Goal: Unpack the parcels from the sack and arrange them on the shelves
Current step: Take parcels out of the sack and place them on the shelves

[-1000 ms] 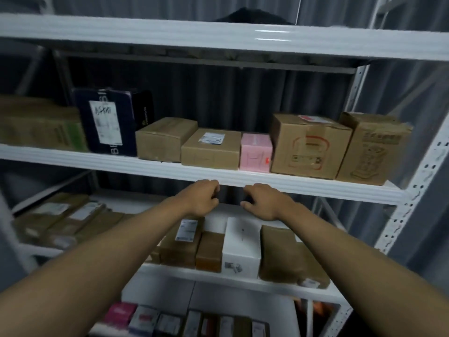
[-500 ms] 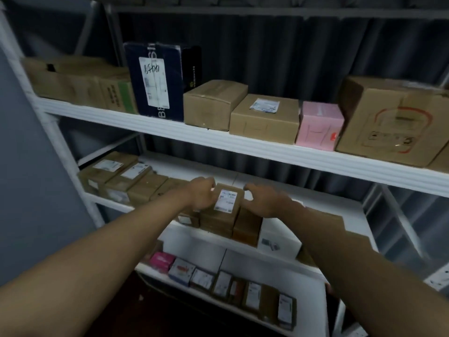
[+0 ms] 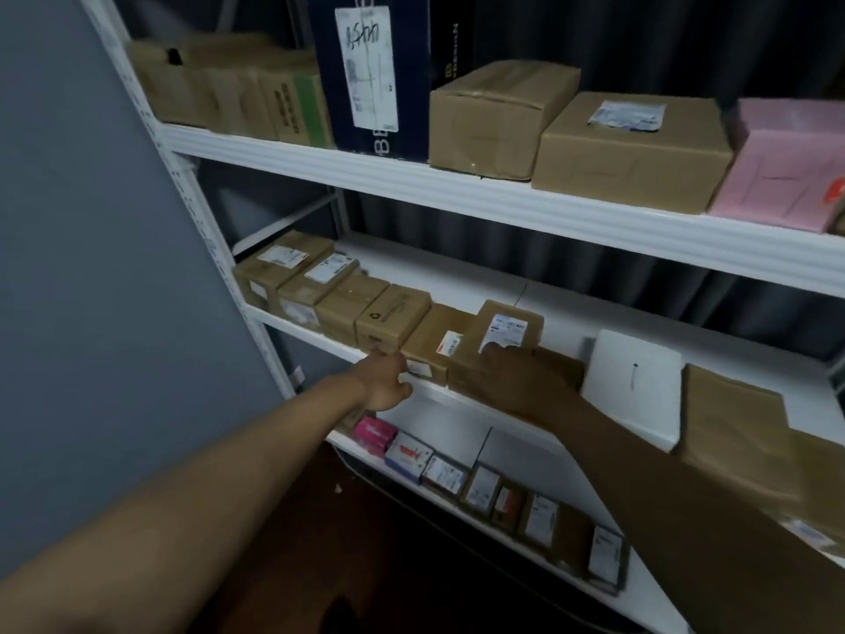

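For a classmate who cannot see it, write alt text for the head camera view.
A person's left hand and right hand reach to a row of small brown cardboard parcels on the middle white metal shelf; the right hand rests on a labelled brown parcel. Beside it lies a flat white box; larger cartons sit on the upper shelf.

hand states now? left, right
Left hand: at the middle shelf edge, grip unclear.
Right hand: resting on a labelled brown parcel, grip unclear.

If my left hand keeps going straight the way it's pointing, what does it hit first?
Probably the brown box with the recycling mark, straight ahead of your left hand at the shelf edge; depth is unclear.
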